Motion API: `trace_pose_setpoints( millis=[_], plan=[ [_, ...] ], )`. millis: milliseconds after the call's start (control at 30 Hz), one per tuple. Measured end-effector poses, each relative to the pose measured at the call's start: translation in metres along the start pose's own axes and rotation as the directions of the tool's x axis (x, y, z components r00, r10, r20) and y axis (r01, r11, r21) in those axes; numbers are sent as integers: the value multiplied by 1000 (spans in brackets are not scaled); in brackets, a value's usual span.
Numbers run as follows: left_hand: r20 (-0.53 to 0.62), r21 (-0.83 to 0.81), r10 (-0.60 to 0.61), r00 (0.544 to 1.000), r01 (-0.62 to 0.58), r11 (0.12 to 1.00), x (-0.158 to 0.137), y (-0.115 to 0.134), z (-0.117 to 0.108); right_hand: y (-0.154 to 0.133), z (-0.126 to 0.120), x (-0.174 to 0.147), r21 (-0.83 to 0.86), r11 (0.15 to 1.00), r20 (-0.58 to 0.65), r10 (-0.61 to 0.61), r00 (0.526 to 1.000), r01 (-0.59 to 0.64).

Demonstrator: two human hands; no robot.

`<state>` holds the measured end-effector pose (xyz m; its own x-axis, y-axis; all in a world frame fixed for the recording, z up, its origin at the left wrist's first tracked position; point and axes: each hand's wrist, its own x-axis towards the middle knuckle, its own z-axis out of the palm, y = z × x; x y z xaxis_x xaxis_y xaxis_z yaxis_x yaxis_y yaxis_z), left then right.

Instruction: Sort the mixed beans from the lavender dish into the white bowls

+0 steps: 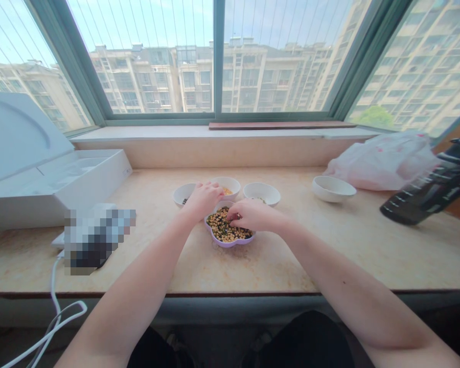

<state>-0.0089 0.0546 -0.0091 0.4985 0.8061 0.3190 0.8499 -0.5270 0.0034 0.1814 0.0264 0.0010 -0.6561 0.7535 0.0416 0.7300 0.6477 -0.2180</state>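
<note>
A purple scalloped bowl (230, 244) full of mixed yellow and dark beans (227, 227) stands in front of me. My right hand (255, 213) reaches into it from the right, thumb and fingers drawn together at the beans; what lies between the fingertips is too small to tell. Behind the bowl's left side, my left hand (206, 198) bends down beside the back white bowl (234, 183), which holds yellow pieces. Its fingertips are hidden. A left white bowl (179, 193) with some dark pieces is partly covered by that hand. Another white bowl (266, 190) holds a few small pieces.
To the right are a separate white bowl (333, 189), a plastic bag (383, 161) and a black bottle (417, 197). On the left stand an open white box (61, 189) and a blurred-out object (97, 240); a white cable (53, 291) hangs over the counter edge.
</note>
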Motion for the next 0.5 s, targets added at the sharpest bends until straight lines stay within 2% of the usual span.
trace_pose_setpoints(
  millis=[100, 333, 433, 500],
  plan=[
    [-12, 6, -11, 1000, 11, 1000, 0, -1, 1, 0, 1, 2, 54, 993, 35, -104, 994, 102],
    [-9, -3, -13, 1000, 13, 1000, -2, 0, -3, -10, 13, 7, 89, 984, -99, -145, 985, 154],
    [-55, -92, -38, 998, 33, 995, -3, -2, -4, -20, 15, 9, 106, 978, -107, -167, 980, 178],
    [-106, -175, -73, 992, 53, 983, -4, -3, -4, -26, 16, 9, 113, 986, -103, -115, 988, 127]
  ],
)
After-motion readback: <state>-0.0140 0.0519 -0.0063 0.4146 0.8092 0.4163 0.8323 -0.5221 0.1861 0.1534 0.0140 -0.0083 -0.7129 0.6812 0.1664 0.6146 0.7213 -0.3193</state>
